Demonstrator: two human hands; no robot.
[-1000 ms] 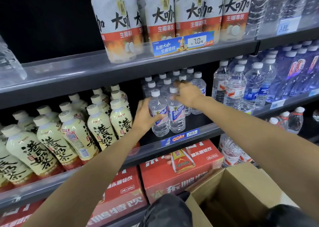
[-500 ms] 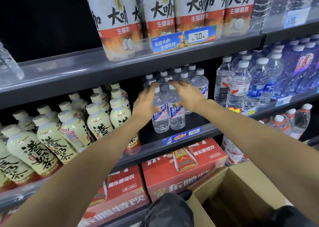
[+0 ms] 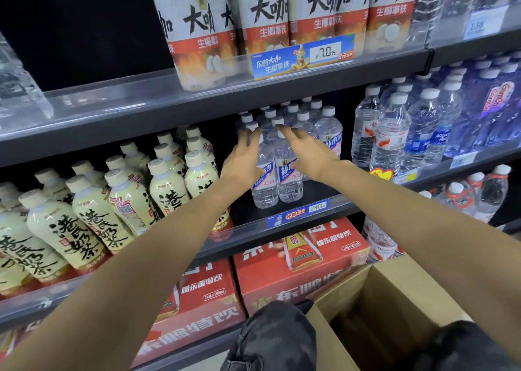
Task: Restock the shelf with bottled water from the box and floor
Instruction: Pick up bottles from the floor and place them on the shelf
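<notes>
Clear water bottles with white caps and blue labels stand in rows on the middle shelf (image 3: 332, 198). The two front bottles (image 3: 277, 184) stand side by side near the shelf's lip. My left hand (image 3: 244, 156) lies flat against the left side of this pair, fingers spread and pointing at the bottles behind. My right hand (image 3: 307, 150) reaches over the right front bottle, fingers apart, resting on the bottles' shoulders. Neither hand grips a bottle. An open cardboard box (image 3: 394, 286) sits at the lower right; its inside is dark.
Cream milk-tea bottles (image 3: 124, 201) crowd the shelf to the left. Taller water bottles (image 3: 394, 133) stand to the right. Coffee bottles (image 3: 270, 18) fill the shelf above. Red drink cartons (image 3: 298, 269) lie under the shelf. My knees (image 3: 270, 339) show at the bottom.
Both hands have slid from holding the front bottles to reaching deeper with flat, spread fingers. The front pair now stands a little further back from the lip.
</notes>
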